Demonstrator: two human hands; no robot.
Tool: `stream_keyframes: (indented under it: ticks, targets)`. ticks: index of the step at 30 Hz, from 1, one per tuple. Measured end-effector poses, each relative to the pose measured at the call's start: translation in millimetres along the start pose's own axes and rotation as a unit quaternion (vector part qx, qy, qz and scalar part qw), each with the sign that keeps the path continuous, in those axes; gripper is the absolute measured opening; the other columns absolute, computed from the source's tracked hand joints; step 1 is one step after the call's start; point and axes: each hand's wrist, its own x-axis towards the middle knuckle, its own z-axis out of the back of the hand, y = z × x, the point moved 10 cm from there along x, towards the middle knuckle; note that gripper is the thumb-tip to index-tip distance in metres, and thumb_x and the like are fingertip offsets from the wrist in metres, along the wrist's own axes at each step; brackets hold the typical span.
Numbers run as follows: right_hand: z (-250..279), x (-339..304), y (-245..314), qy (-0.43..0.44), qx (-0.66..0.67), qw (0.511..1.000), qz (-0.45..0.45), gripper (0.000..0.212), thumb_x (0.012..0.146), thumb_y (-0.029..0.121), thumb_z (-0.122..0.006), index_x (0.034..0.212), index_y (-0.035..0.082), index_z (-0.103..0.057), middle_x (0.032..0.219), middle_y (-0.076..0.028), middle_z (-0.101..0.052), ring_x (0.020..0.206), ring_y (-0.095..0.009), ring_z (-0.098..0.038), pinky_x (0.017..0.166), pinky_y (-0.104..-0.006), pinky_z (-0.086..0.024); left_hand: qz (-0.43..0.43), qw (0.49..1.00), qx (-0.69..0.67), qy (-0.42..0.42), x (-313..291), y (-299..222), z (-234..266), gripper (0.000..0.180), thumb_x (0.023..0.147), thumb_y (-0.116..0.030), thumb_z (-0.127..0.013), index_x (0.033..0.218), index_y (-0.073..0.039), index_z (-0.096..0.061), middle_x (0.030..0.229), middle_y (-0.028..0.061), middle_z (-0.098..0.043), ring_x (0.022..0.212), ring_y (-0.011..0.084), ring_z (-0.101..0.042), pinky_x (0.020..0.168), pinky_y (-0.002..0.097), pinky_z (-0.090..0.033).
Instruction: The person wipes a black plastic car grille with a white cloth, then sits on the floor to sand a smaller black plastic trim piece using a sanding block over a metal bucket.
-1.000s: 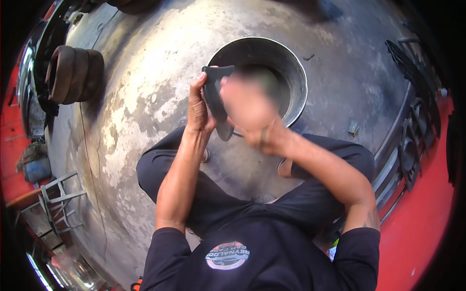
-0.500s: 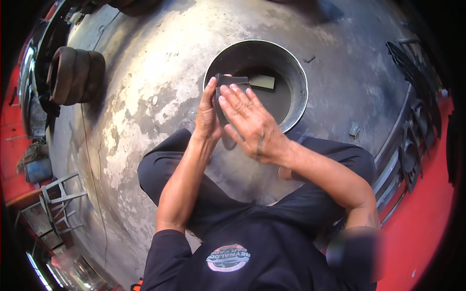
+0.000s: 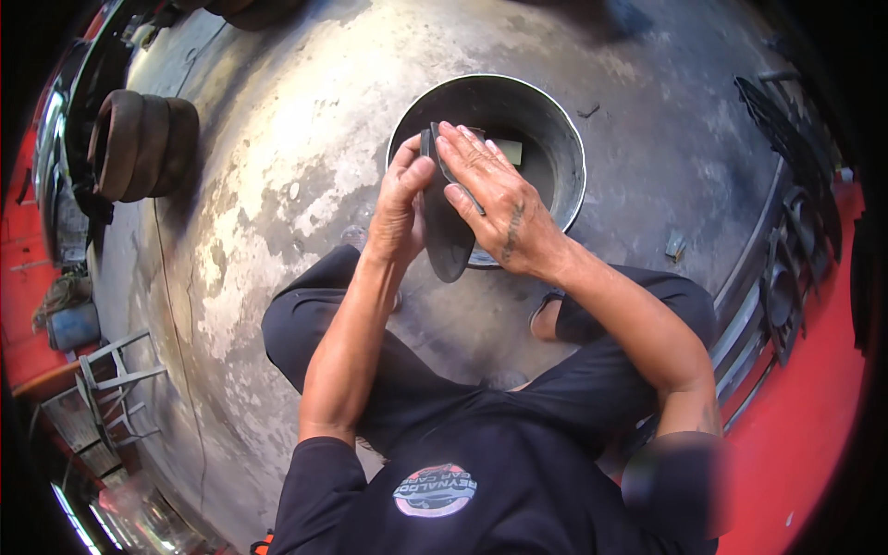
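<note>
A smooth dark curved piece, like a car's trim cover (image 3: 449, 245), is held up over the near rim of a round basin (image 3: 575, 176). My left hand (image 3: 400, 205) grips it from the left, its thumb toward me and its fingers wrapped behind. My right hand (image 3: 495, 196) presses against its right side, fingers straight and close together. Along that palm and thumb shows the edge of a thin dark sheet (image 3: 478, 205); its kind I cannot make out. Inside the basin lies dark liquid, with a pale yellowish block (image 3: 510, 151) partly behind my right fingers.
Stacked brown rounded rings (image 3: 153, 145) stand at the left, above a grey metal frame (image 3: 120, 379) and a blue container (image 3: 73, 326). Dark car parts (image 3: 782, 287) line the right side by a red floor area (image 3: 814, 398). A small scrap (image 3: 675, 248) lies on the concrete.
The curved piece has turned more upright and come slightly toward me, its pointed lower end now showing. My right hand has shifted right and turned edge-on, covering more of the pale block.
</note>
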Motion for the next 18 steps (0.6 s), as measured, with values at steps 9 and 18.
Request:
stream_keyframes:
  ticks: [9,18]
  targets:
    - [23,-7,6,-0.005,0.141,0.990,-0.006,0.052,0.105,0.017,-0.054,0.150,-0.009,-0.048,0.158,-0.029,-0.046,0.150,-0.045,-0.040,0.125,-0.0510,-0.030,-0.102,0.972,0.200,0.063,-4,-38,-16,0.096,0.071,-0.015,-0.094,0.151,-0.008,-0.043,0.134,0.0091,-0.061,0.124,0.0194,-0.059,0.108,0.0343,-0.049]
    - [28,1,-3,0.026,0.095,0.995,0.020,0.052,0.103,0.019,-0.051,0.148,-0.007,-0.051,0.156,-0.027,-0.049,0.149,-0.041,-0.042,0.126,-0.0507,-0.029,-0.136,0.939,0.312,0.054,-7,-45,-18,0.094,0.064,-0.016,-0.096,0.144,-0.009,-0.047,0.128,0.0084,-0.061,0.120,0.0189,-0.059,0.106,0.0340,-0.048]
